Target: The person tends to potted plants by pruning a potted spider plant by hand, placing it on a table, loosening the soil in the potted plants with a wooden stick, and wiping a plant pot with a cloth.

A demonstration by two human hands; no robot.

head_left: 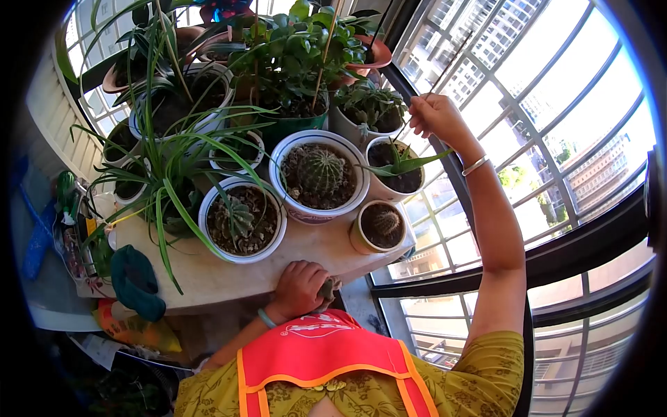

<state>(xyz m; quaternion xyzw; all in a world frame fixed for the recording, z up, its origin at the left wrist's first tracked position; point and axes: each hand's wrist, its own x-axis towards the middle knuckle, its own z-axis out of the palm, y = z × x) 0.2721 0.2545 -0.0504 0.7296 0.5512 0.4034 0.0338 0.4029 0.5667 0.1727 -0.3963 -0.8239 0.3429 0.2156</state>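
Note:
My right hand (436, 119) is raised beside the window bars, its fingers closed on a thin dark stick (453, 61) that slants up to the right. Below it stands a white pot with a spiky aloe-like plant (401, 165). My left hand (297, 289) rests at the front edge of the table, fingers curled round a small grey-green thing (329, 290) whose kind I cannot make out. Nearest to that hand are a white pot with a small cactus (238, 221), a large pot with a round cactus (324, 172) and a small pot with a cactus (385, 224).
Several leafy plants (288, 59) crowd the back of the pale table (187, 267). Long spider-plant leaves (167, 174) hang over its left side. A dark green cloth (135, 281) lies at the left front edge. Barred windows (528, 139) close off the right side.

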